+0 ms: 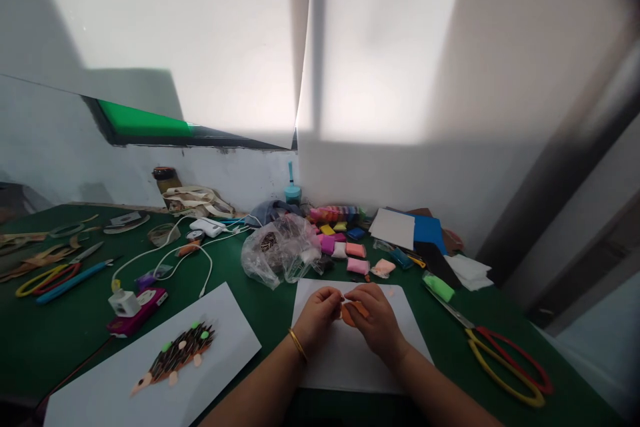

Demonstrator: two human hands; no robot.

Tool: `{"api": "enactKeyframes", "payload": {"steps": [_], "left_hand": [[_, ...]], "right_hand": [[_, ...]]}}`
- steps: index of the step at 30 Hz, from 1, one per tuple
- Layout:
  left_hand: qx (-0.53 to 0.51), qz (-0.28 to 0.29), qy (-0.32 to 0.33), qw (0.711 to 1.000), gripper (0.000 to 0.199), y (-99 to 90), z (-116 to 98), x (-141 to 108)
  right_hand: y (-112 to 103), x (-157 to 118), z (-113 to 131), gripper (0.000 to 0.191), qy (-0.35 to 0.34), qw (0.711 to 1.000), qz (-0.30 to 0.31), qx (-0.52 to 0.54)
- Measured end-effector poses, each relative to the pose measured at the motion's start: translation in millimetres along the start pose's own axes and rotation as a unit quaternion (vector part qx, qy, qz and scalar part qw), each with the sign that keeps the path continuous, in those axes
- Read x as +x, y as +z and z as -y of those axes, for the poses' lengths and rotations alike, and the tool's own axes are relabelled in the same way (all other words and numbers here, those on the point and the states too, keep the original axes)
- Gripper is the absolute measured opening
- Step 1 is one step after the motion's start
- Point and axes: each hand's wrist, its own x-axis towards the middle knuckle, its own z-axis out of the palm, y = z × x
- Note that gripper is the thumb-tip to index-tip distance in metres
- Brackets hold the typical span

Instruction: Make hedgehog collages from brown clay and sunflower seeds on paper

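Over a sheet of white paper (360, 370), my left hand (321, 317) and my right hand (379, 325) meet with their fingertips almost touching. The left thumb and fingers are pinched together around something too small to make out. My right thumb and forefinger are also closed in a pinch near the same tiny pale bit. Beneath the right thumb shows a flat orange clay piece (350, 317), partly hidden by the fingers; whether it lies on the paper or is held, I cannot tell. A yellow bangle circles the left wrist.
On the left lies a paper with a hedgehog picture (183, 353). Scissors with red and yellow handles (510, 360) lie at right by a green clay pack (440, 287). Behind are a plastic bag (285, 250), pink clay packs (358, 266), cables and a magenta power strip (137, 315).
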Motion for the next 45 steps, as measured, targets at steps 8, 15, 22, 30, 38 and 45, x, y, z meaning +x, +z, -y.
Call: {"api": "enactKeyframes", "payload": {"steps": [8,15,22,30,38,45], "left_hand": [[0.032,0.004,0.012,0.999,0.033,-3.4,2,2],[0.086,-0.004,0.023,0.996,0.035,-9.9,6,5],[0.218,-0.051,0.057,0.973,0.044,-14.7,-1,6],[0.240,-0.190,0.060,0.950,0.047,-23.9,-5,11],[0.222,-0.190,0.062,0.954,0.046,-23.4,-3,11],[0.220,-0.192,0.061,0.955,0.047,-20.0,-7,10]], "right_hand": [[2,6,9,0.015,0.013,1.000,-0.011,0.012],[3,7,6,0.015,-0.001,1.000,-0.007,0.016],[4,5,0,0.013,0.012,1.000,0.007,0.007],[14,3,-18,0.011,0.074,0.988,0.115,-0.071],[19,3,-15,0.015,0.086,0.983,0.138,-0.089],[21,2,-15,0.013,0.087,0.980,0.151,-0.092]]}}
